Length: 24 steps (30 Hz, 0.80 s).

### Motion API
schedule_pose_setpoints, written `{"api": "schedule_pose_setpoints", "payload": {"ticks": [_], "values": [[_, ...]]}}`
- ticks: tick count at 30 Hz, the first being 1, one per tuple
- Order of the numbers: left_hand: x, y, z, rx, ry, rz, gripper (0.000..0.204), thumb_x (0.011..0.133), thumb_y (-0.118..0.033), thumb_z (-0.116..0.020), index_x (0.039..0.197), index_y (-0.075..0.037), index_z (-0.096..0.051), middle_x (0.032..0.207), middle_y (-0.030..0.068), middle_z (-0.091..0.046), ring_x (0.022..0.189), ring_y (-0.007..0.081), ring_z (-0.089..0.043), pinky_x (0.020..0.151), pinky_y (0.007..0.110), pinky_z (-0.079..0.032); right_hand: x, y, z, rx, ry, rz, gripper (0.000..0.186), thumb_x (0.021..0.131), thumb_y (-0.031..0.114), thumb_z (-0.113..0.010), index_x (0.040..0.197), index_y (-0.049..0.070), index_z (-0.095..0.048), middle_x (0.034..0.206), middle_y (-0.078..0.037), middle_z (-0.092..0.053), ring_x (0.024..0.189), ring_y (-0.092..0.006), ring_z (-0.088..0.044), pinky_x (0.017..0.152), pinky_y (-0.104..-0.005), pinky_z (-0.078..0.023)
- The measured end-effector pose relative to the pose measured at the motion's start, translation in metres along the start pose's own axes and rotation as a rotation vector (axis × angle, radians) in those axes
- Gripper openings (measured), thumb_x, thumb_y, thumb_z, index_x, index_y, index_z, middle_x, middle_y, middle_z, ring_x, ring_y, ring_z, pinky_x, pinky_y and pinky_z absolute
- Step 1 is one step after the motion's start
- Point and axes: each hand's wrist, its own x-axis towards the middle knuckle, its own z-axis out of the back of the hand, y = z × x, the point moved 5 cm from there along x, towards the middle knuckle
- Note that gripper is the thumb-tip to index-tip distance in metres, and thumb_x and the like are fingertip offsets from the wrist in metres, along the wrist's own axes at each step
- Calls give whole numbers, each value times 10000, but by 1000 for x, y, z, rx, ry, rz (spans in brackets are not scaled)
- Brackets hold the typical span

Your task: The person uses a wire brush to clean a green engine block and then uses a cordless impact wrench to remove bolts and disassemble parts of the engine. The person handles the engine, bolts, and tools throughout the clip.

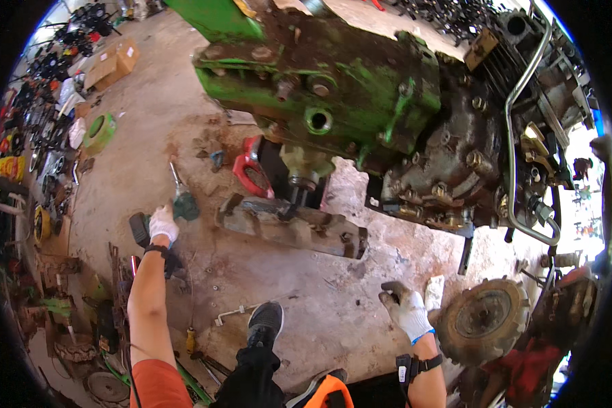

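My left hand (163, 226), in a white work glove, is closed round the grip of a cordless impact wrench (185, 205) low over the floor. A long metal socket extension (175, 173) points away from its dark green head, and a black battery (139, 228) shows left of my wrist. My right hand (408, 307), in a white glove with grey fingertips, hangs over the floor with fingers loosely bent and apart, holding nothing. Ahead stands a greasy green machine housing (319, 88) with bolts and a round threaded hole. Under it lies a dirty, heavy metal bar (285, 224).
A red jack-like part (251, 173) stands beneath the housing. A lugged tyre (484, 321) lies at my right, near a bent metal pipe (513, 136). An L-shaped wrench (236, 313) lies beside my shoe. Piled parts line the left, with a cardboard box (112, 64) and green ring (99, 132).
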Motion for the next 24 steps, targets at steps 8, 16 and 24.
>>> {"api": "schedule_pose_setpoints", "payload": {"ticks": [8,16,24], "values": [[-257,-113,-35,-257,362,-571,286,914,-314,-730,1012,-45,-723,1056,218,-720,1004,418,-693,895,550,-552,-4,43,18,289,-122,194,323,1026,189,-735,1310,36,-728,1151,-193,-809,997,-246,-789,885,-392,-618],[-286,-108,-91,-65,391,-572,209,929,-200,-695,1114,-103,-698,1064,159,-737,1045,357,-722,916,497,-579,-17,22,21,124,-76,145,285,1015,148,-729,1286,59,-738,1071,-171,-810,930,-239,-788,850,-363,-614],[-238,-107,-66,135,277,-544,152,956,-172,-655,1058,-99,-741,1039,155,-722,991,368,-733,852,488,-607,-7,-7,20,184,-132,150,283,1005,137,-752,1273,48,-746,973,-108,-796,802,-154,-704,774,-346,-585]]}}
